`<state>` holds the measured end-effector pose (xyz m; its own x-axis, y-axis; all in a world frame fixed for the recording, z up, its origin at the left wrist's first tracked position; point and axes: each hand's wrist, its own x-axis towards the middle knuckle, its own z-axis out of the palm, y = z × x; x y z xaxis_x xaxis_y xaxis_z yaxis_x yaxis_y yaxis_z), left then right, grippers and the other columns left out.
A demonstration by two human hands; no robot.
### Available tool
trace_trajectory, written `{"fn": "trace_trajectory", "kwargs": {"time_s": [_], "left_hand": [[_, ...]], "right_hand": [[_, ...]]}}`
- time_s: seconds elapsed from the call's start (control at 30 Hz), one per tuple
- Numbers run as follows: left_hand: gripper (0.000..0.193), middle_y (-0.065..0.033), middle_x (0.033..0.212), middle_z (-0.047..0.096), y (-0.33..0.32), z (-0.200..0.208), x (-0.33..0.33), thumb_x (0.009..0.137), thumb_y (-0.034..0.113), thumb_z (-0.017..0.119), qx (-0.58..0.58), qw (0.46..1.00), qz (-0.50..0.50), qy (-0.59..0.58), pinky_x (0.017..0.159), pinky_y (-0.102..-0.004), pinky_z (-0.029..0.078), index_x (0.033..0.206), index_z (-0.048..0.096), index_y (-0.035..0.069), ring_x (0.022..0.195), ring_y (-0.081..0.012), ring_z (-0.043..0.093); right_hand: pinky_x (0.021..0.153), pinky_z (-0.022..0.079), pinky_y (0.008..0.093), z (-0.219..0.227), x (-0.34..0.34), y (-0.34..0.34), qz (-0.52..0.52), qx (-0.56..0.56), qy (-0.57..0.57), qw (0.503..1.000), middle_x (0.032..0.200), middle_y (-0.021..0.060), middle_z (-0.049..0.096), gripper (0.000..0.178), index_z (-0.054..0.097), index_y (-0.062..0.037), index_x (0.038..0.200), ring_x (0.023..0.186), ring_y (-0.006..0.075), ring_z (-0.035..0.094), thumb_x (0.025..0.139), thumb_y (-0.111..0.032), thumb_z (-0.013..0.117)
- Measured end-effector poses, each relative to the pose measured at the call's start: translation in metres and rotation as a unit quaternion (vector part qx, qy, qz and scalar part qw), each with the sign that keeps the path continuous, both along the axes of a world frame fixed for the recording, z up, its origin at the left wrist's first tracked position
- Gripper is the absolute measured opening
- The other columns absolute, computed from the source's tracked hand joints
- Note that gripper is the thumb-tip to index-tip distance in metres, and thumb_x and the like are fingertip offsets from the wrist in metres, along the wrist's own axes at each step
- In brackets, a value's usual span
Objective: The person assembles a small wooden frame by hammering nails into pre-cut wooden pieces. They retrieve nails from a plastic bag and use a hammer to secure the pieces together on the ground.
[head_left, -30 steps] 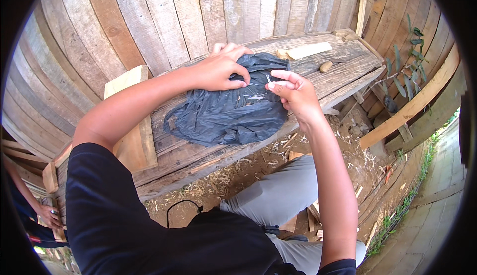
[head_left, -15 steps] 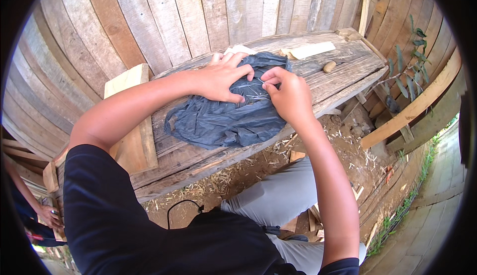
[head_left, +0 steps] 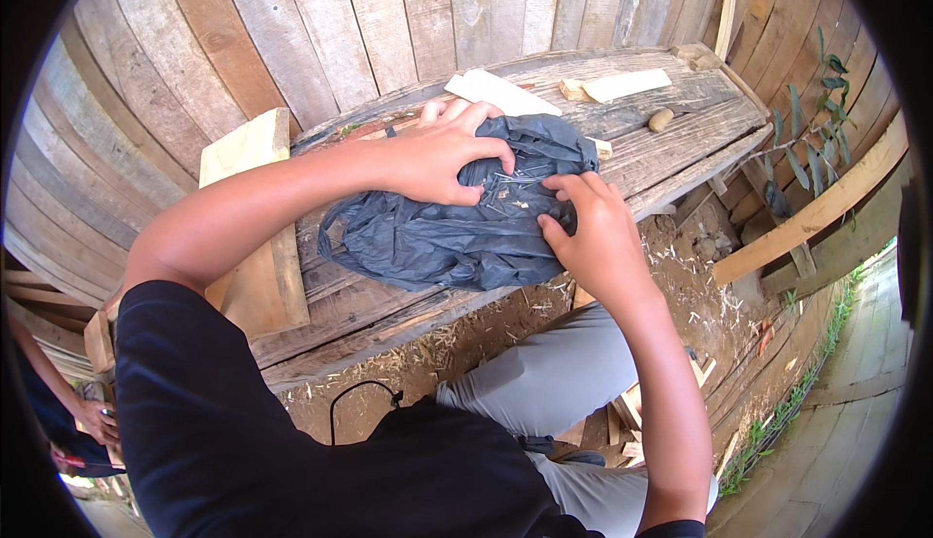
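A crumpled dark plastic bag (head_left: pixel 437 242) lies spread on a wooden bench, with a small heap of thin metal nails (head_left: pixel 515 184) in its opened middle. My left hand (head_left: pixel 439 157) rests on the bag's far left part, fingers spread and thumb apart from the index finger, beside the nails. At the right side of the nails, my right hand (head_left: pixel 595 225) touches the bag with thumb and fingers apart. Neither hand shows anything between its fingertips.
The worn plank bench (head_left: pixel 700 115) carries pale wood offcuts (head_left: pixel 627 84), a brown stone-like lump (head_left: pixel 661 120) and a thick board (head_left: pixel 277 285) at left. A plank wall (head_left: pixel 428 13) stands behind. Wood shavings litter the ground. Another person's hand (head_left: pixel 97 421) shows at far left.
My right hand has moved away from the nails toward the right, its pinched fingers now apart. My left hand stays on the bag. More of the nails and the pale offcut behind show.
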<state>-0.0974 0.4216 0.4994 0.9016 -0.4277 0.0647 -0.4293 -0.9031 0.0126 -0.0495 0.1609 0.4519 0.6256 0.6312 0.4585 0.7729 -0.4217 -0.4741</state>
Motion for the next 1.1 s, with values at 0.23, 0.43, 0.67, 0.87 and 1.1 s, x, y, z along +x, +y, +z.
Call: {"fn": "trace_trajectory", "kwargs": {"time_s": [0.23,0.43,0.67,0.87,1.1], "left_hand": [[0.043,-0.024,0.146,0.041,-0.013,-0.012,-0.005,0.09,0.024,0.065,0.031,0.999,-0.024,-0.014,0.112,-0.0572,0.023,0.133,0.061,0.018,0.142,-0.0417,0.033],[0.048,-0.0232,0.143,0.044,-0.012,-0.003,-0.003,0.095,0.031,0.063,0.072,0.997,-0.015,-0.034,0.112,-0.0554,0.026,0.138,0.057,0.011,0.14,-0.0385,0.037],[0.061,-0.0223,0.141,0.043,-0.012,0.005,-0.002,0.088,0.025,0.068,0.096,0.994,0.014,-0.039,0.114,-0.0553,0.024,0.144,0.051,0.007,0.139,-0.0374,0.037],[0.054,-0.02,0.136,0.049,-0.013,0.001,0.003,0.087,0.027,0.069,0.102,0.992,0.042,-0.061,0.112,-0.0552,0.027,0.137,0.059,0.009,0.137,-0.0354,0.04],[0.034,-0.0151,0.126,0.055,-0.012,0.007,0.011,0.089,0.027,0.072,0.095,0.991,0.079,-0.054,0.109,-0.0543,0.031,0.121,0.069,0.019,0.129,-0.0327,0.047]], "right_hand": [[0.084,0.054,0.0478,0.007,0.008,-0.003,0.009,0.008,0.076,0.997,0.103,0.0172,0.071,0.026,0.07,-0.0043,0.115,0.096,0.0374,0.068,0.091,-0.013,0.069],[0.073,0.058,0.0485,0.011,0.013,0.015,-0.049,-0.056,-0.032,0.997,0.088,0.0206,0.074,0.022,0.073,-0.0069,0.113,0.081,0.039,0.073,0.095,-0.017,0.063],[0.073,0.059,0.0473,0.009,0.031,0.025,-0.078,-0.055,-0.06,0.994,0.083,0.0199,0.074,0.019,0.079,-0.0132,0.104,0.079,0.0382,0.074,0.092,-0.016,0.065],[0.076,0.059,0.0457,0.026,0.041,0.034,-0.071,-0.113,-0.037,0.99,0.085,0.0172,0.075,0.013,0.081,-0.0176,0.095,0.082,0.0365,0.074,0.089,-0.02,0.07],[0.072,0.06,0.0418,0.019,0.044,0.049,-0.058,-0.172,-0.114,0.977,0.084,0.0164,0.075,0.013,0.077,-0.0111,0.086,0.08,0.0314,0.076,0.089,-0.023,0.071]]}}
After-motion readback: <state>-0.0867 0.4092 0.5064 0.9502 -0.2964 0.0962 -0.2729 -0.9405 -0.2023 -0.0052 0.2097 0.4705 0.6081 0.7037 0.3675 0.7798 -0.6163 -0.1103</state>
